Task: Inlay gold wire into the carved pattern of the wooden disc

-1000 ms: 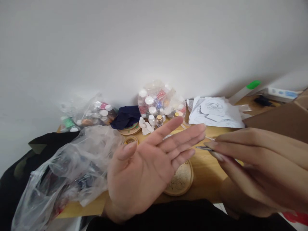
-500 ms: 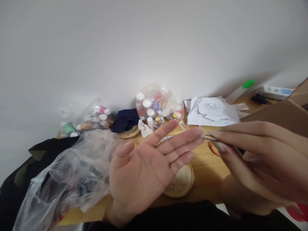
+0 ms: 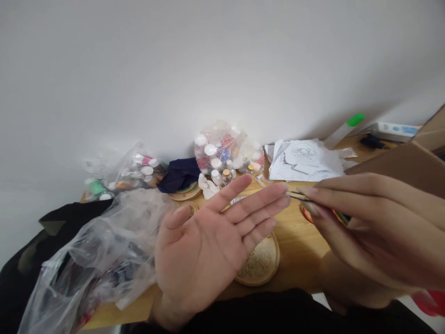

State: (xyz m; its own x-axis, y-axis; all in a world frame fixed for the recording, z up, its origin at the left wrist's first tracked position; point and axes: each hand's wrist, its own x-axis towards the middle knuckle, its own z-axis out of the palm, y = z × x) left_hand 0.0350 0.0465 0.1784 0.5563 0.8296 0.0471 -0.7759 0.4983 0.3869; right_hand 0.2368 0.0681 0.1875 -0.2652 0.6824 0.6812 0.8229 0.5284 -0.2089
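My left hand [image 3: 212, 241] is held palm up over the wooden table [image 3: 299, 250], fingers stretched out and apart, nothing in it. My right hand [image 3: 368, 227] comes in from the right with its fingers pinched on thin dark tweezers [image 3: 295, 195]. The tweezer tips touch or nearly touch the tip of my left middle finger. A round wooden disc [image 3: 260, 266] with a carved pattern lies on the table under my left fingers.
A crumpled clear plastic bag [image 3: 100, 250] lies at the left. Bags of small bottles [image 3: 222, 150] and jars [image 3: 128, 169] stand by the wall. A dark cloth [image 3: 179, 175], printed papers [image 3: 306, 160], a cardboard box [image 3: 399, 162] and a green-capped tube [image 3: 344, 127] are there too.
My right hand has lifted slightly, bringing the tweezer tips up from my ring finger to the tip of my left middle finger. The left hand has stayed open.
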